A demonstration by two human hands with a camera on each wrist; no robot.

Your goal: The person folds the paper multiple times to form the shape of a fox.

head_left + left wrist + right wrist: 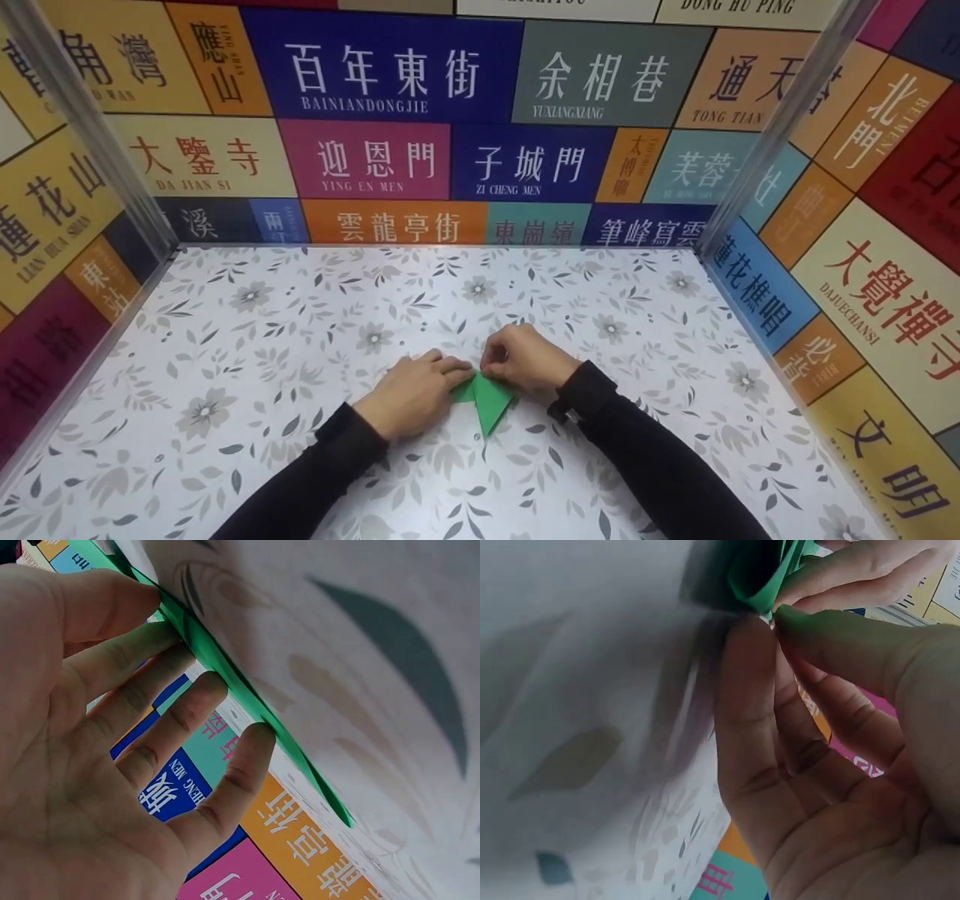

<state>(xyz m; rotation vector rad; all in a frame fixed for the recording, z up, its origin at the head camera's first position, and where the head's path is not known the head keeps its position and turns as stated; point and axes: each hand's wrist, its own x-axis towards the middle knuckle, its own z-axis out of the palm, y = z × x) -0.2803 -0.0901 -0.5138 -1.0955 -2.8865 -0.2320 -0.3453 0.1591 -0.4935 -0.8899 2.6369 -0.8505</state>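
Note:
A piece of folded green paper (493, 403) lies on the patterned tabletop, one pointed flap toward the person. My left hand (416, 394) rests on its left part, fingers extended. In the left wrist view, the fingertips and thumb of that hand (142, 712) touch along the edge of the green paper (238, 690). At the paper's upper right, my right hand (531, 361) pinches the top between thumb and forefinger. Close up in the right wrist view, the right hand (832, 735) has its thumb and forefinger tips together at the green paper (759, 581), where a fold stands hollow.
The white tabletop (315, 315) bears grey leaves and flowers. Upright panels with coloured blocks of lettering stand behind (382, 67), at the left (52, 202) and at the right (877, 277). Both sleeves are black.

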